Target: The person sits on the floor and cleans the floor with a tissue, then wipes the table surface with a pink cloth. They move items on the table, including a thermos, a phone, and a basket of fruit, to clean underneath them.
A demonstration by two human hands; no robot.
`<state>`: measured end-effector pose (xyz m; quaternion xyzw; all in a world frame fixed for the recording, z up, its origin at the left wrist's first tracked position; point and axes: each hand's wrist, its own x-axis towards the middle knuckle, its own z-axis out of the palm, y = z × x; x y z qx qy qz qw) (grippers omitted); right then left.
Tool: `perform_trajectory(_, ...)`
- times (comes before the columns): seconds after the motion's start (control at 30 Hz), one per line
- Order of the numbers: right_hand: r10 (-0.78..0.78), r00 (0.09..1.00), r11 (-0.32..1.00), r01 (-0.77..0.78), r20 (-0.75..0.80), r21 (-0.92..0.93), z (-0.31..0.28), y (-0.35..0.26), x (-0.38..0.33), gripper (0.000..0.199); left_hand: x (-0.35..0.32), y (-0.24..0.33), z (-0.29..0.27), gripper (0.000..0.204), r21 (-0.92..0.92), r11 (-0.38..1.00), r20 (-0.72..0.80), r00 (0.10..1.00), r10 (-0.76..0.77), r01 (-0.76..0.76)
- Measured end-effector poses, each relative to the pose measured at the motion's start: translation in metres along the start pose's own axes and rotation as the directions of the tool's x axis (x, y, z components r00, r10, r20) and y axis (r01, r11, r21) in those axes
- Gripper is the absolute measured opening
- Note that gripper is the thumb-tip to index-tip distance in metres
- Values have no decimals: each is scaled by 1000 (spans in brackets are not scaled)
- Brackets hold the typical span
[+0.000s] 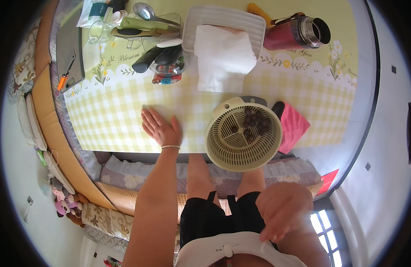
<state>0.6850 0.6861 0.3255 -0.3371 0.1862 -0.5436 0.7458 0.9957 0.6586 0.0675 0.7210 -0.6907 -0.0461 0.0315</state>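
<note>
Seated at a low table (125, 129) under a yellow checked cloth.
Left hand (160, 128) is lying flat, fingers spread, on the cloth; right hand (283, 211) is hanging blurred near the lap, finger state unclear. Cream strainer basket (243, 135) of dark fruit is overhanging the near edge, beside a pink cloth (295, 127).

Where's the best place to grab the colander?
Grip the colander by its rim at the near right edge, coming from the right hand's side. It tilts toward the person and holds dark fruit, so level it while lifting.
</note>
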Motion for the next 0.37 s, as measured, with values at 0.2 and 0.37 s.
perform_trajectory(0.2, 52, 998, 985, -57, -33, -161, 44, -15, 0, 11, 0, -2, -2, 87, 16, 999, 3, 1000, 28, -28)
perform_trajectory(0.37, 308, 919, 787, -391, -246, -477, 73, -51, 37, 25, -1, 0, -3, 84, 5, 1000, -17, 1000, 14, -14)
